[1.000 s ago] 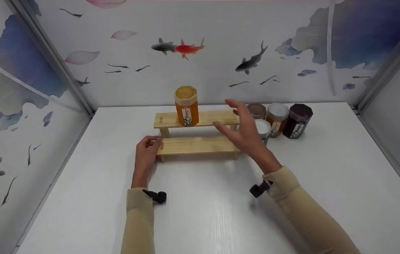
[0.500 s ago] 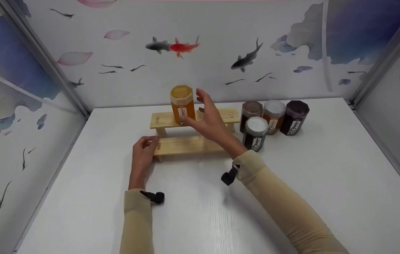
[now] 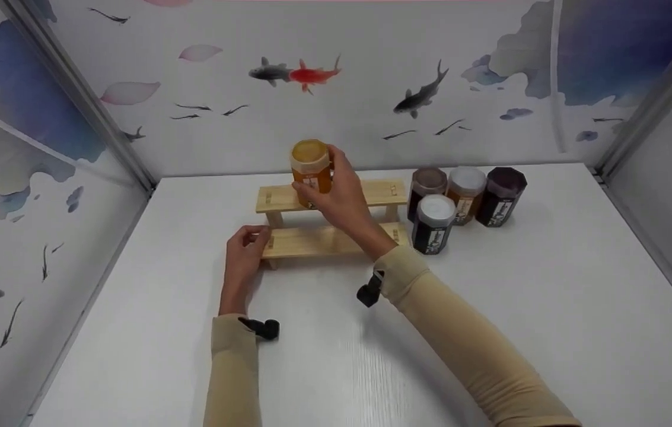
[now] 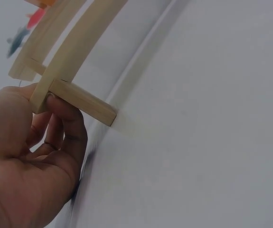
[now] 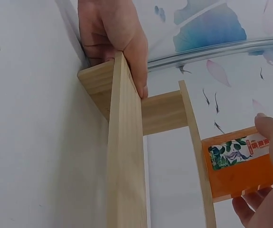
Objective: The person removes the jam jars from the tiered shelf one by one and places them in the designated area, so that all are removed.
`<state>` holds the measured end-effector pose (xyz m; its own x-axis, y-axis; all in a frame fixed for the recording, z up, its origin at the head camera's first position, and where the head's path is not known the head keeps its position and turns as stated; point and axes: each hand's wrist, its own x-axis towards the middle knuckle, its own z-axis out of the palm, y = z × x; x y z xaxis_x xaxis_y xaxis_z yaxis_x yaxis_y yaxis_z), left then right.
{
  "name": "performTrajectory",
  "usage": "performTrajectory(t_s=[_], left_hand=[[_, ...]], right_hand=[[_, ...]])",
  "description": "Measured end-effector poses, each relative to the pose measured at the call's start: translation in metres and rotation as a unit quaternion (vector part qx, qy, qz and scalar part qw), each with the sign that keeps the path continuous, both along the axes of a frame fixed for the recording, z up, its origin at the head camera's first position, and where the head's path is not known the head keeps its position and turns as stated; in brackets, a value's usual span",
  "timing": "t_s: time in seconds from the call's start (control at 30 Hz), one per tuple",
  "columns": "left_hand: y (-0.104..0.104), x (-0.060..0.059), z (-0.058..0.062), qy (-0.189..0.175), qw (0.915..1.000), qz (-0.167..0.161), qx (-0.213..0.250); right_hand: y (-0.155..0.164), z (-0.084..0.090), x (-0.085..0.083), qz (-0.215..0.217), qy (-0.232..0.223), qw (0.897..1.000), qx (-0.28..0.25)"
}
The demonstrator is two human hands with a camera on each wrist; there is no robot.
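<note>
A two-step wooden rack stands on the table, with a lower board (image 3: pixel 306 242) in front and an upper board (image 3: pixel 371 193) behind. My left hand (image 3: pixel 245 252) pinches the lower board's left end; in the left wrist view the thumb lies over the board (image 4: pixel 74 52) and curled fingers are beneath. On the upper board, left of its middle, an orange octagonal jar (image 3: pixel 311 163) with a pale yellow lid stands upright. My right hand (image 3: pixel 344 201) holds it from the right, thumb in front and fingers behind. The right wrist view shows the jar's label (image 5: pixel 236 151) and its base against the board.
Right of the rack stand a brown-lidded jar (image 3: pixel 427 184), a white-lidded amber jar (image 3: pixel 465 190), a dark purple jar (image 3: pixel 500 196) and, in front, a dark jar with a white lid (image 3: pixel 432 222). A patterned back wall (image 3: pixel 359 136) rises behind the table.
My right hand has moved left from beside the jars and closed round the orange jar. My left hand has stayed on the lower board's end.
</note>
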<state>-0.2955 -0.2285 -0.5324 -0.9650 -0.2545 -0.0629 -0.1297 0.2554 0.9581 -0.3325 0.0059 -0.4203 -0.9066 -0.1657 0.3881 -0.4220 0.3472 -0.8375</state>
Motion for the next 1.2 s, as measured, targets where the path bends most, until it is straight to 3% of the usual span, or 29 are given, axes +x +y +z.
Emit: performTrajectory(t_s=[0.53,0.73,1.2], left_hand=[[0.000,-0.001,-0.001,-0.001,0.9999,0.001,0.010],[0.001,0.000,0.000,0.016,0.9998,0.010,-0.006],[0.000,-0.001,-0.002,-0.003,0.9999,0.010,0.013]], right_hand=[[0.030,-0.008,0.023,0.002,0.064,0.997,-0.036],[0.053,-0.017,0.038,0.012,0.077,0.995,-0.062],[0.126,-0.028,0.080,0.022,0.090,0.989,-0.112]])
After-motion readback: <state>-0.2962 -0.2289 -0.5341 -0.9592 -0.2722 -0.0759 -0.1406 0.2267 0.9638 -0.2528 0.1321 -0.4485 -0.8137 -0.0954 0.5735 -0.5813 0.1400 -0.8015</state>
